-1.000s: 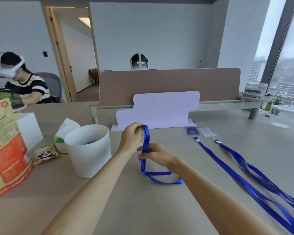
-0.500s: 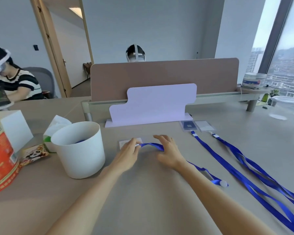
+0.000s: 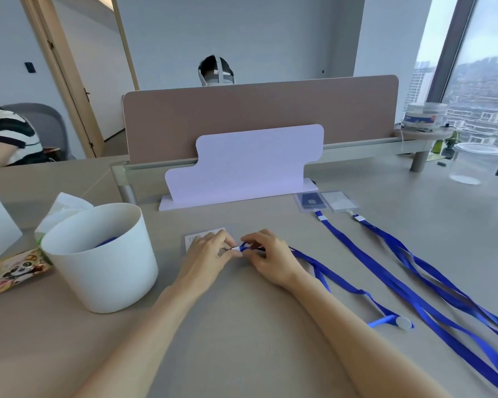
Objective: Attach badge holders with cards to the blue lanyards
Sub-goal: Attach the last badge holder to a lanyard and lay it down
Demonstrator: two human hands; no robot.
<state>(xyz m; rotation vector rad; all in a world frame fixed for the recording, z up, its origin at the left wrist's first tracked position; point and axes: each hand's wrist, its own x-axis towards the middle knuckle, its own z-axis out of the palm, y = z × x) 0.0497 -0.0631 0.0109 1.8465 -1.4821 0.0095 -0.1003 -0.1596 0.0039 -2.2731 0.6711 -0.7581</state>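
Table (image 3: 242,340) seen from the wearer's seat, near to far. At 4 o'clock of the hands, the far end of the loose lanyard (image 3: 322,268) is lying flat, ending in a white round piece (image 3: 403,323). At 9 o'clock a white bucket (image 3: 104,254) is standing upright with something blue inside; a snack packet (image 3: 20,267) and a tissue pack (image 3: 64,208) are lying just beyond it. At 3 o'clock two finished lanyards (image 3: 385,288) are stretching toward 1 o'clock, each joined to a badge holder (image 3: 309,201) lying flat near the white stand (image 3: 242,165). A brown divider (image 3: 259,116) is rising behind the stand at 12 o'clock.

Grip: the left hand (image 3: 206,255) is resting knuckles-up, its curled fingertips pinching the white clip (image 3: 236,249) at the lanyard's near end. The right hand (image 3: 270,258) is touching it fingertip to fingertip, thumb and forefinger closing on the blue strap just behind the clip. A white card (image 3: 194,238) is lying at 11 o'clock, partly covered by the left hand's fingers; whether it is sitting in a holder cannot be told.
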